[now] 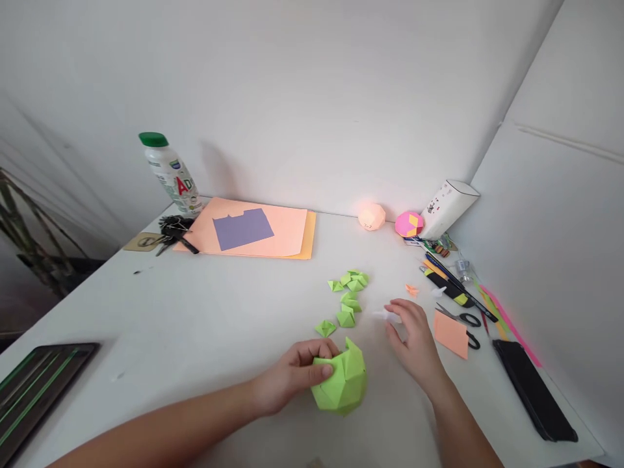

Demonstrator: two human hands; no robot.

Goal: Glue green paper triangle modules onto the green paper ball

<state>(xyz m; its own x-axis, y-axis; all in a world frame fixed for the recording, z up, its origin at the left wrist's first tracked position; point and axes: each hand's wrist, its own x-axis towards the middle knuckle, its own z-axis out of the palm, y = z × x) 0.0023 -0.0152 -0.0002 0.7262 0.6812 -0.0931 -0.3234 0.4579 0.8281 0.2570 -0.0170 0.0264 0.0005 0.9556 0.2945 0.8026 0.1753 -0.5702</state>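
My left hand (pixel 312 370) grips a light-green folded-paper ball (pixel 341 383), thumb on its outer face and fingers at its upper edge. The ball is faceted, with a pointed flap standing up on top. To the right, my right hand (pixel 412 338) has thumb and fingertips around a small white tube (pixel 387 316) with a thin nozzle pointing left. Much of the tube is hidden by the fingers. Several small green folded-paper pieces (pixel 346 317) lie on the table beyond the ball, some clustered in a heap (pixel 355 280).
Scissors (pixel 461 316) and orange paper squares (pixel 451 335) lie right of my right hand, near a cutter (pixel 446 286) and a black phone-like object (pixel 533 390). Paper balls (pixel 372 217) sit by the wall. Paper sheets (pixel 292 231) and a bottle (pixel 173 179) stand back left.
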